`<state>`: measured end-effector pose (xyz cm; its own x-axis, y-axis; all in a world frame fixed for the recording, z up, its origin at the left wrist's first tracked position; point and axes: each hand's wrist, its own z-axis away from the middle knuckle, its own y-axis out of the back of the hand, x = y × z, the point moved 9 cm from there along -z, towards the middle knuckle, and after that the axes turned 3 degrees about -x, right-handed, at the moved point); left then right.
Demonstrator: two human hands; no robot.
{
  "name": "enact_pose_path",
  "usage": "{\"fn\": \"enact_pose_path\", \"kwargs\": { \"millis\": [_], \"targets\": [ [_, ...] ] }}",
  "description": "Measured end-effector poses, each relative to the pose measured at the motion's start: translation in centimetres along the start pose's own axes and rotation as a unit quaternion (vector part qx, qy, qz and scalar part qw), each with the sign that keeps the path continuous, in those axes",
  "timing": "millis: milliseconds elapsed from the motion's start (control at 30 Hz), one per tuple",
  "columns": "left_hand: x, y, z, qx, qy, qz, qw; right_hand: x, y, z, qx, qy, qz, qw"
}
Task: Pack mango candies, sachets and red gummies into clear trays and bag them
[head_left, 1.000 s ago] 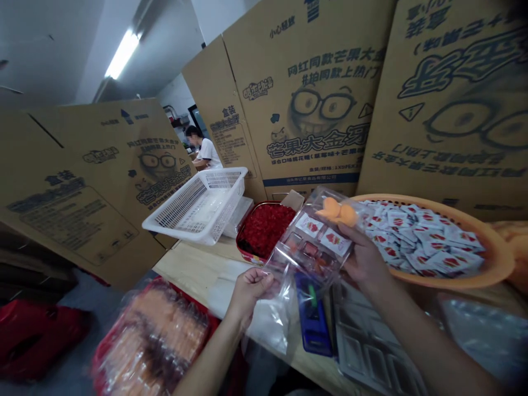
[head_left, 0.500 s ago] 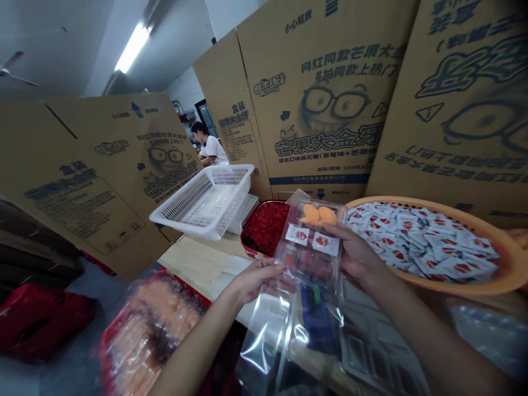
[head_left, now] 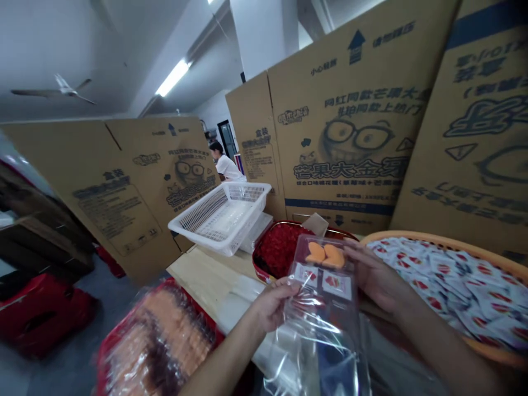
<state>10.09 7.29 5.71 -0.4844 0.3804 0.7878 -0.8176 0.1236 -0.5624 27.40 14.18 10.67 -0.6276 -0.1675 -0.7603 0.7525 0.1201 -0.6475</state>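
Observation:
A clear plastic tray (head_left: 303,254) is held up at the middle, with orange pieces (head_left: 333,256) in its top compartment and strawberry-printed sachets (head_left: 336,283) below them. Shiny clear plastic wrap (head_left: 311,344), like a bag, covers the tray's lower part and hangs below it. My left hand (head_left: 273,303) pinches the left edge of the plastic between thumb and fingers. On the other side my right hand (head_left: 377,275) grips the tray's right edge, its fingertips partly hidden behind. Glare blurs the contents of the lower compartments.
Behind the tray stands a red tin (head_left: 280,250) of dark red pieces. An orange basket (head_left: 396,236) of sachets is at right, a white basket (head_left: 223,220) at back left. Bagged orange pieces (head_left: 152,335) lie lower left. Cardboard boxes (head_left: 350,137) form a wall; a person (head_left: 227,166) is beyond.
The view has tilted upward, so the surroundings sit lower. Clear plastic now reaches higher over the tray's lower part. Both hands keep their hold on opposite sides.

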Motion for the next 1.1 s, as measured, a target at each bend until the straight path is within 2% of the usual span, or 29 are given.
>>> {"fn": "enact_pose_path", "kwargs": {
  "millis": [100, 233, 400, 467, 600, 700, 833, 900, 1033, 1100],
  "targets": [
    [-0.2, 0.6, -0.1, 0.013, 0.006, 0.007, 1.000, 0.4, 0.5, -0.8, 0.014, -0.029, 0.051, 0.998],
    [-0.7, 1.0, -0.3, 0.033, 0.032, 0.025, 0.999, 1.9, 0.2, -0.5, -0.010, -0.048, 0.122, 0.991],
    [-0.9, 1.2, -0.3, 0.057, 0.046, 0.032, 0.997, 2.9, -0.5, 0.5, -0.030, -0.026, 0.213, 0.976],
    [-0.6, 1.1, -0.2, 0.058, 0.039, 0.037, 0.997, 2.8, -1.1, 0.9, -0.048, -0.011, 0.256, 0.965],
    [-0.2, 0.0, 0.1, 0.022, 0.026, 0.026, 0.999, 2.2, -2.4, 1.3, -0.093, 0.031, 0.347, 0.933],
    [0.1, -0.2, 0.6, 0.037, 0.009, 0.018, 0.999, 1.7, -3.5, 1.6, -0.139, 0.069, 0.392, 0.907],
    [0.4, -0.1, 1.1, 0.057, -0.010, 0.016, 0.998, 2.2, -4.9, 2.4, -0.206, 0.048, 0.429, 0.878],
    [0.7, -0.4, 1.5, 0.046, -0.021, 0.015, 0.999, 2.0, -5.0, 2.9, -0.189, 0.033, 0.437, 0.879],
    [2.0, -1.4, 3.0, 0.047, -0.054, -0.002, 0.997, 0.7, -5.6, 4.1, -0.130, 0.037, 0.416, 0.899],
    [2.9, -1.7, 4.3, 0.065, -0.069, -0.039, 0.995, 0.1, -6.6, 5.0, -0.138, 0.059, 0.443, 0.884]
  ]
}}
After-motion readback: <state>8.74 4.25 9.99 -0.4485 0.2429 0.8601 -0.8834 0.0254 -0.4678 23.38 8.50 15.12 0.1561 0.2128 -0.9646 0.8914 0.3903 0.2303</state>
